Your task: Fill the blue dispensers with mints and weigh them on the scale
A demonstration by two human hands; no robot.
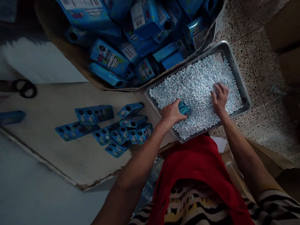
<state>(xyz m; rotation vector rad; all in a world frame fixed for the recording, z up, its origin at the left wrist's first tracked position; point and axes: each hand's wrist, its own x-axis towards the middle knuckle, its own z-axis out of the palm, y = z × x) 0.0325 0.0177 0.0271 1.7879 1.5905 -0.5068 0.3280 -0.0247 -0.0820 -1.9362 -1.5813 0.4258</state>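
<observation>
A metal tray (245,99) is spread with small pale-blue and white candies (193,81). My left hand (171,113) is wrapped around a small blue box (183,108), low over the candies on the tray's left side. On the right side, my right hand (220,98) touches the candies with its thumb and fingers apart; the fingertips are partly blurred. Whether any candies lie under that palm is hidden. Several blue boxes with round dark holes (94,114) stand in a group on the table, left of my left hand.
A large cardboard box (71,62) full of blue printed boxes (111,59) stands behind the tray. Black-handled scissors (25,89) lie far left. Another blue box (8,118) sits near the table's edge (40,159). Brown cartons (288,25) stand on the speckled floor (255,61).
</observation>
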